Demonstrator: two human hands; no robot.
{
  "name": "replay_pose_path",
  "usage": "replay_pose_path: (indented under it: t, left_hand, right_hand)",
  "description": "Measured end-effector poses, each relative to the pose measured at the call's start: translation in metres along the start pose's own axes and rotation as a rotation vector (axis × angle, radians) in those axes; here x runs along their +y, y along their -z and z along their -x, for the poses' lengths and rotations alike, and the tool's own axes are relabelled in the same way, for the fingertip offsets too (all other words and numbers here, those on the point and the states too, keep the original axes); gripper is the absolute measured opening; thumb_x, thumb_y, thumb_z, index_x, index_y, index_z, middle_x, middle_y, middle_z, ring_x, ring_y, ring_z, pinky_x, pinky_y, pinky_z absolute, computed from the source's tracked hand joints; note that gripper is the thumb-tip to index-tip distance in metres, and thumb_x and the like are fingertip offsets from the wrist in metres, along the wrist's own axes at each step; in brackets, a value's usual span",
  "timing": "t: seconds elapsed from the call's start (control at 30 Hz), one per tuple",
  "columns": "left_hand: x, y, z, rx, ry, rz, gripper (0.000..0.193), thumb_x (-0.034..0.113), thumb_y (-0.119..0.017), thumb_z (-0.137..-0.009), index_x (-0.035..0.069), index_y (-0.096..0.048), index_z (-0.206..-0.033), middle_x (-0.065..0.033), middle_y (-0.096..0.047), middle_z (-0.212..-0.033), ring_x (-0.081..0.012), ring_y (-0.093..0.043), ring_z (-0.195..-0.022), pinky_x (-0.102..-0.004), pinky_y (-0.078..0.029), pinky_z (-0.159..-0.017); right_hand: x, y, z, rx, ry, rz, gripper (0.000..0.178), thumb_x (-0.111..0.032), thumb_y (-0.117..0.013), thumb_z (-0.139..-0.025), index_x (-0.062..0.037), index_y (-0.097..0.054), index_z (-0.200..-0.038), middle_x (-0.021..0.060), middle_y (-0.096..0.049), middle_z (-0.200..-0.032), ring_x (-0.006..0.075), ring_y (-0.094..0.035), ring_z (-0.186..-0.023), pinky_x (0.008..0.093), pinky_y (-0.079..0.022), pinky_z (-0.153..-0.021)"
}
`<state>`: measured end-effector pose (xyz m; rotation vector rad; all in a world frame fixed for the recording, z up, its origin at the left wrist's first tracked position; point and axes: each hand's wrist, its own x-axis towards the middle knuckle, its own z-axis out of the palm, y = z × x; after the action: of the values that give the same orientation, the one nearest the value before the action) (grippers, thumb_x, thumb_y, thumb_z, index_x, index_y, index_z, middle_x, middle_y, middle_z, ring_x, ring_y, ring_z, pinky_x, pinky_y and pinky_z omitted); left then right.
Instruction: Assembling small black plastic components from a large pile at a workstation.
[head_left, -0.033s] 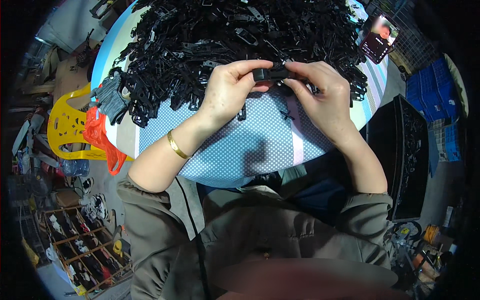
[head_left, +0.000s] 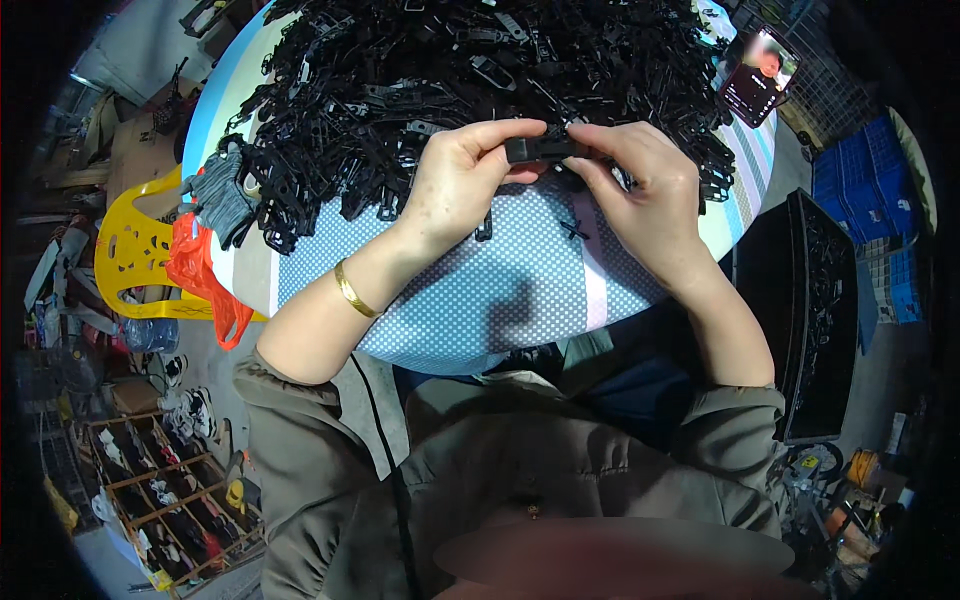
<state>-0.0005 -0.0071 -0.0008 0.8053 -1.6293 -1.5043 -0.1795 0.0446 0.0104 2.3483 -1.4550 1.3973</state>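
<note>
Over the near edge of the pile, both my hands hold a small black plastic part [head_left: 540, 150] between them. My left hand [head_left: 455, 175], with a gold bangle on its wrist, pinches the part's thick, blocky left end. At the other end, the thumb and forefinger of my right hand [head_left: 645, 180] close on its narrower side, partly covering it. A large heap of similar black plastic parts [head_left: 370, 100] lies just beyond my hands. Two loose pieces lie on the tablecloth nearer to me: a slim black piece [head_left: 485, 226] and a small crossed black piece [head_left: 574, 231].
The round table has a patterned tablecloth [head_left: 420, 290]. A grey glove [head_left: 218, 195] and red plastic bag [head_left: 200, 265] are at its left edge, beside a yellow chair [head_left: 125, 245]. A phone [head_left: 758, 80] stands at the far right. A black bin [head_left: 815, 320] and blue crates [head_left: 865, 180] are at right.
</note>
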Motion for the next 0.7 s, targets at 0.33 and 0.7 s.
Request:
replay_pose_path:
  t: [0.33,0.7]
  left_hand:
    - [0.0,-0.003,0.008,-0.09,0.047,0.274,0.05,0.008,-0.048,-0.09,-0.008,-0.026,-0.132,-0.0146,-0.057,-0.105,-0.0196,-0.059,-0.096,-0.0302,-0.047,-0.091]
    - [0.001,-0.008,0.008,-0.219,0.229,0.313,0.044,0.014,-0.041,-0.094,-0.009,-0.025,-0.129,-0.0226,-0.053,-0.104,-0.0235,-0.063,-0.088,-0.0271,-0.054,-0.076]
  right_hand:
    - [0.0,-0.006,-0.001,0.039,0.144,0.188,0.032,-0.006,-0.073,-0.063,-0.0124,-0.067,-0.094,0.0039,-0.053,-0.075,0.0189,-0.051,-0.069,0.0286,-0.044,-0.055]
    - [0.032,-0.012,-0.023,0.004,-0.223,-0.192,0.023,-0.017,-0.066,-0.076,-0.0035,-0.066,-0.094,0.009,-0.065,-0.082,0.017,-0.06,-0.073,0.0281,-0.047,-0.063]
